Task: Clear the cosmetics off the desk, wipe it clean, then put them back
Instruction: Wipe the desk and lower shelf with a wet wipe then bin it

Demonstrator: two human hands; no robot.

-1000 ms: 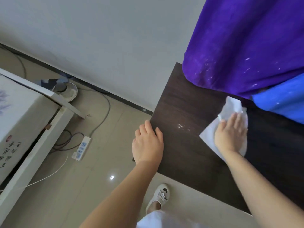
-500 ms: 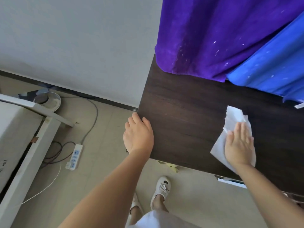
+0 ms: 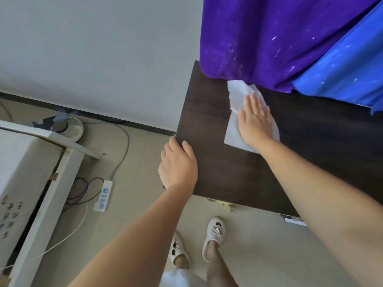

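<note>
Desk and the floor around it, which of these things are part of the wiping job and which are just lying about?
Part of the job:
dark desk
white wipe, flat under the right hand
left hand, resting on the desk's corner

Just lying about:
power strip and cables on the floor
fan base by the wall
purple curtain and blue curtain
white furniture at left

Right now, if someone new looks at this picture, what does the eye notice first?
First, the purple curtain hanging over the dark desk's far edge, top right. Next, the right hand pressing a white cloth flat just below it. The left hand rests on the desk's left edge.
</note>
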